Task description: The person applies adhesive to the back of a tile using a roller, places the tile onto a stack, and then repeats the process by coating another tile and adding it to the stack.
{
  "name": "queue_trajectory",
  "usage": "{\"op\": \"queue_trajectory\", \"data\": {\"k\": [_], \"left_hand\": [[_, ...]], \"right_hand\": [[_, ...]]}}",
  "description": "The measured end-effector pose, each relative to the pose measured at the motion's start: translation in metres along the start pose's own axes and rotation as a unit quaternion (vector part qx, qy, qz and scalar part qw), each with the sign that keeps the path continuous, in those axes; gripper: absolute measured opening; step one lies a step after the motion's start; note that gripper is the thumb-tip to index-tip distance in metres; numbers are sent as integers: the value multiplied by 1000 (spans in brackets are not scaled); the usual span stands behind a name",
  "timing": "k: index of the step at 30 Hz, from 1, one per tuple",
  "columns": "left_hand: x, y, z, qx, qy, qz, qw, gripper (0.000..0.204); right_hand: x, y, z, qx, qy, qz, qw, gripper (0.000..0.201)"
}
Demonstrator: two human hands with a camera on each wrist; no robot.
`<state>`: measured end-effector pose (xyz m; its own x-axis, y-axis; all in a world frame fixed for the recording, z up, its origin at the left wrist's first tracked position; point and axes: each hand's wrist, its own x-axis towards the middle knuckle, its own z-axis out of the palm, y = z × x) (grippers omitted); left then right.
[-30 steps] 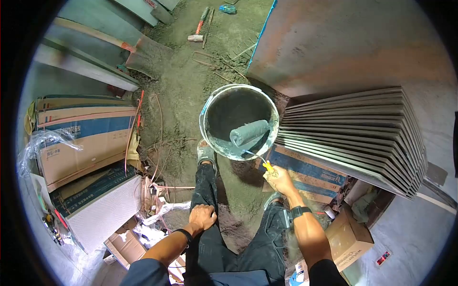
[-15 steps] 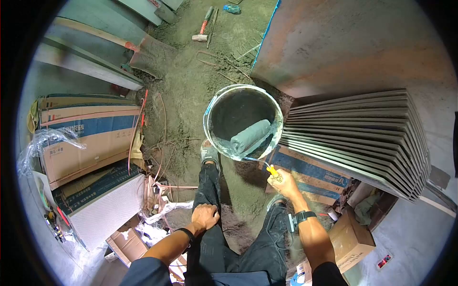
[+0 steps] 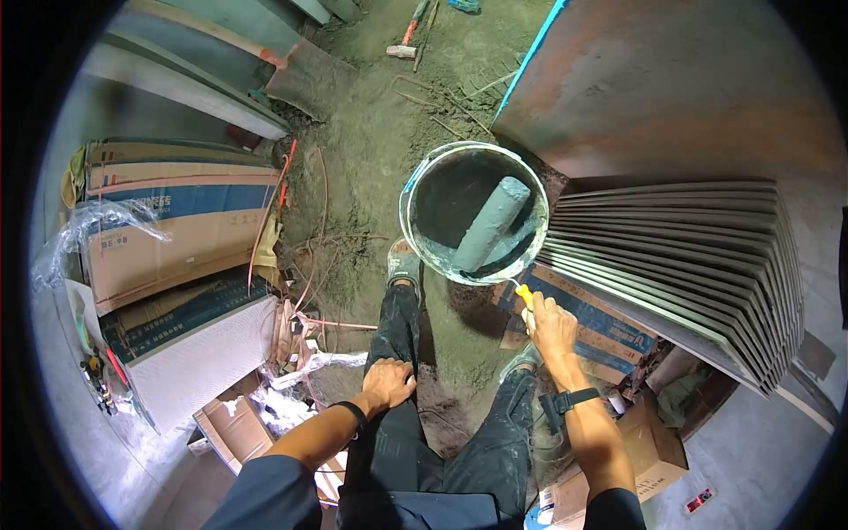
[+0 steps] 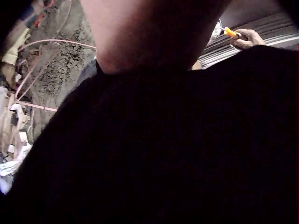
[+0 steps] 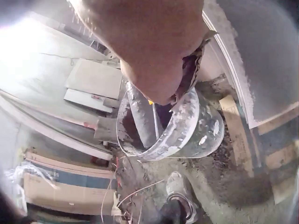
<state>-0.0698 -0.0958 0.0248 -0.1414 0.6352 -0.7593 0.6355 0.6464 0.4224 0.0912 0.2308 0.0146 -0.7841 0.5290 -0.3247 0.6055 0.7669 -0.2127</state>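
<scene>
My right hand [image 3: 555, 329] grips the yellow handle [image 3: 526, 296] of a paint roller [image 3: 492, 225]. The roller's sleeve, thickly coated in grey-green, slants inside a round bucket [image 3: 424, 247] with a smeared white rim. Dark grey material covers the bucket's inside. In the right wrist view, the hand [image 5: 145, 46] hides most of the handle above the sleeve [image 5: 142, 116]. My left hand [image 3: 389, 382] rests on the left thigh, its fingers relaxed over the dark trousers and holding nothing. Dark cloth fills most of the left wrist view.
Stacked panels [image 3: 671, 256] lean right of the bucket, beside a flattened blue-and-brown carton [image 3: 592, 322]. Cardboard-wrapped boards [image 3: 181, 238] stand at left. A hammer [image 3: 405, 46] lies on the rough floor ahead. Pinkish straps [image 3: 340, 325] and plastic scraps lie by the left foot.
The roller has swung from lying nearly crosswise to a steeper slant in the bucket, its far end raised. My right hand has turned. The head view has shifted; my left hand stays on the thigh.
</scene>
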Motion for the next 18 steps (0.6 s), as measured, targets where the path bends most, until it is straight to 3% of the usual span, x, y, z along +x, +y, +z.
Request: {"op": "queue_trajectory", "data": {"k": [5, 12, 18], "left_hand": [[-4, -2, 5, -8, -3, -2, 1000, 33], [-6, -8, -1, -22, 7, -1, 1000, 33], [-6, -12, -9, -43, 43, 1, 998, 33]], "right_hand": [[36, -1, -21, -75, -24, -78, 994, 23], [46, 1, -19, -105, -35, -112, 987, 21], [27, -9, -26, -87, 4, -70, 994, 28]]}}
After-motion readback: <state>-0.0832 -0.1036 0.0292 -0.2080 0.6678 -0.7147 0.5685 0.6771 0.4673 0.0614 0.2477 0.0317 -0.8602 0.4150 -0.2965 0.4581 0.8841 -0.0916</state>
